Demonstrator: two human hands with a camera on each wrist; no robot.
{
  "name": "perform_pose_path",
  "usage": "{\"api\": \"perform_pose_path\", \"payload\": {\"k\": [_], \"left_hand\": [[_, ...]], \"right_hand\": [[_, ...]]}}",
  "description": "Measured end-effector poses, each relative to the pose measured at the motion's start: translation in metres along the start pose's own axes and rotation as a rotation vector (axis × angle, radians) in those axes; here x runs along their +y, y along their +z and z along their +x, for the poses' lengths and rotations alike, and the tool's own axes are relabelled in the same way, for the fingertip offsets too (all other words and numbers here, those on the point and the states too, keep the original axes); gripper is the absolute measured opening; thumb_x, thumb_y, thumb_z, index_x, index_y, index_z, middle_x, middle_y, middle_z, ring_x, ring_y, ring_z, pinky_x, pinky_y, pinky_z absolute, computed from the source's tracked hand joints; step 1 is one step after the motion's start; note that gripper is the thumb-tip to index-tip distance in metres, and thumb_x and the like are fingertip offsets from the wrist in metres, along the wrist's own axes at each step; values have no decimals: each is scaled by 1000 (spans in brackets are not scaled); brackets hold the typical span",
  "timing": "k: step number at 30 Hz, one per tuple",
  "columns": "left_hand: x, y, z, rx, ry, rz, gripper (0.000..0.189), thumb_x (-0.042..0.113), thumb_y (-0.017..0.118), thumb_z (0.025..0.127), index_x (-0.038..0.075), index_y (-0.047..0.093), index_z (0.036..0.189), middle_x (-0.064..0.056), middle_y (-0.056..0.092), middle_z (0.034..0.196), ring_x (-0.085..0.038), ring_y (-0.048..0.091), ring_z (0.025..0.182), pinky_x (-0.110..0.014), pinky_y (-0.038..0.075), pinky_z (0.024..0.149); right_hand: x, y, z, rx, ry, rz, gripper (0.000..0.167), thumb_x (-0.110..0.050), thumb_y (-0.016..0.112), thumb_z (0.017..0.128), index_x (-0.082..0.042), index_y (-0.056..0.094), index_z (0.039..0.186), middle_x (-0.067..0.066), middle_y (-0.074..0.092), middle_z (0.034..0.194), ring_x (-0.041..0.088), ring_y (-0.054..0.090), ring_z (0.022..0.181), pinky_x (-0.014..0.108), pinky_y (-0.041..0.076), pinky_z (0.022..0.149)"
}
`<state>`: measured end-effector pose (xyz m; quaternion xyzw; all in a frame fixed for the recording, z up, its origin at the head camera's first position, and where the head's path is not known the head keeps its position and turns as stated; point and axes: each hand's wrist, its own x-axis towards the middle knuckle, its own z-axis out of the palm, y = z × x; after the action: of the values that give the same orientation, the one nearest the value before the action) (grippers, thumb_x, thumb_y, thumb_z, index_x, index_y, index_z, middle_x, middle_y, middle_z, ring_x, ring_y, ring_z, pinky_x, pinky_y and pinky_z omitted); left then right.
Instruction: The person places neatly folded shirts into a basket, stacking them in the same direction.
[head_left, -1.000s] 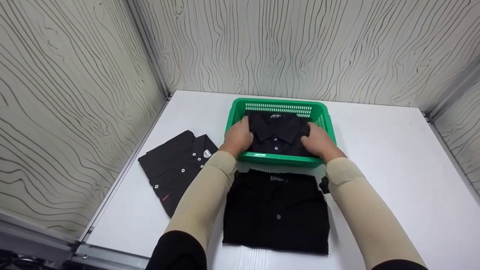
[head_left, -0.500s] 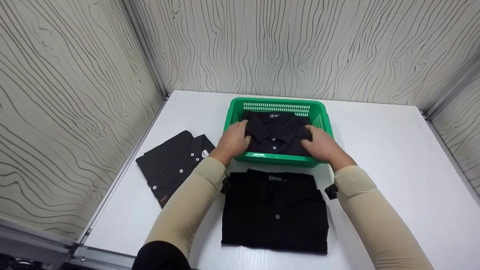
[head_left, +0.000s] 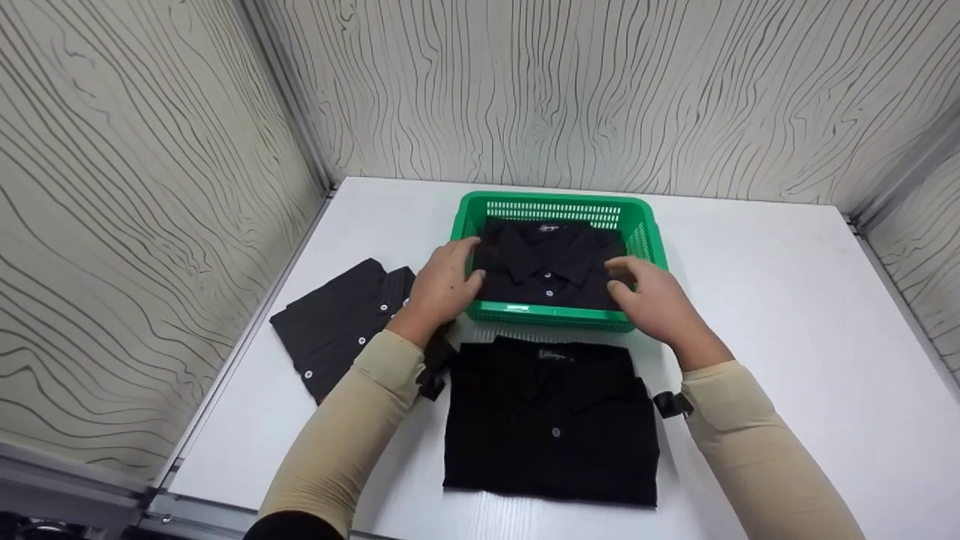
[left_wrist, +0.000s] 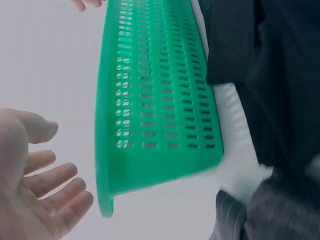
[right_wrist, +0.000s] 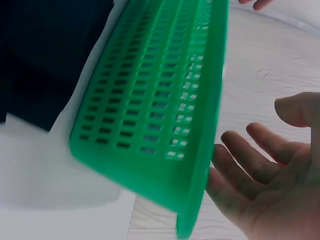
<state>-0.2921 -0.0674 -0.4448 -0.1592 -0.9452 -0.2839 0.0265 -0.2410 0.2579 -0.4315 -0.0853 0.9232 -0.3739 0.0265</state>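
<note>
Nearest to me, my beige sleeves (head_left: pixel 337 442) reach forward from the lower edge, with a small black device (head_left: pixel 671 405) below each wrist. Between my forearms a folded black shirt (head_left: pixel 517 457) lies flat on the white table (head_left: pixel 795 307), its neck pointing away from me and one pale button showing down its middle. Off to the left is a folded dark grey shirt (head_left: pixel 334 319), set at a slant, with white buttons along its front; my left forearm covers part of it.

Beyond these, my left hand (head_left: pixel 442 285) is at the left end of the green plastic basket (head_left: pixel 555 318), holding nothing, thumb and fingers spread apart; the left wrist view shows a gap between it and the rim. My right hand (head_left: pixel 660 300) is at the other end, also holding nothing, its thumb apart from the loosely bent fingers. Those fingertips overlap the rim in the right wrist view, though I can't be sure they touch it.

Inside the basket lies a folded black collared shirt (head_left: pixel 566 262), face up, collar toward the far side, two buttons visible below it. Behind the table's far edge stands a pale wall panel (head_left: pixel 585 90) patterned with dark wood-grain lines.
</note>
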Motion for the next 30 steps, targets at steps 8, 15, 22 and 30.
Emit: {"api": "perform_pose_path", "payload": {"k": [8, 15, 22, 30], "left_hand": [[-42, -22, -11, 32, -95, 62, 55, 28, 58, 101, 8, 46, 151, -16, 50, 146, -32, 43, 136, -48, 40, 108], [-100, -17, -29, 34, -230, 103, 57, 31, 58, 100, 3, 47, 149, -21, 46, 147, -38, 36, 140, -54, 33, 112], [-118, -13, -44, 43, -287, 100, 58, 30, 59, 99, -1, 47, 147, -24, 45, 145, -41, 37, 137, -57, 34, 109], [-93, 1, -67, -13, -249, 106, 50, 33, 61, 98, 1, 57, 137, -19, 57, 131, -36, 50, 125, -51, 44, 101]], "right_hand": [[-30, 25, -11, -25, -31, 137, 32, -23, 51, 105, -8, 61, 132, 8, 70, 114, 26, 64, 106, 46, 52, 87], [-44, 77, -15, -282, -27, 358, 33, -21, 50, 106, -6, 61, 134, 8, 71, 99, 25, 68, 93, 40, 58, 72], [-47, 114, -20, -361, -19, 311, 33, -18, 51, 105, -4, 62, 132, 2, 71, 96, 22, 66, 86, 37, 55, 65], [-28, 99, -27, -318, 18, 219, 28, -22, 53, 104, -7, 66, 124, 3, 69, 96, 21, 65, 83, 35, 54, 65]]}}
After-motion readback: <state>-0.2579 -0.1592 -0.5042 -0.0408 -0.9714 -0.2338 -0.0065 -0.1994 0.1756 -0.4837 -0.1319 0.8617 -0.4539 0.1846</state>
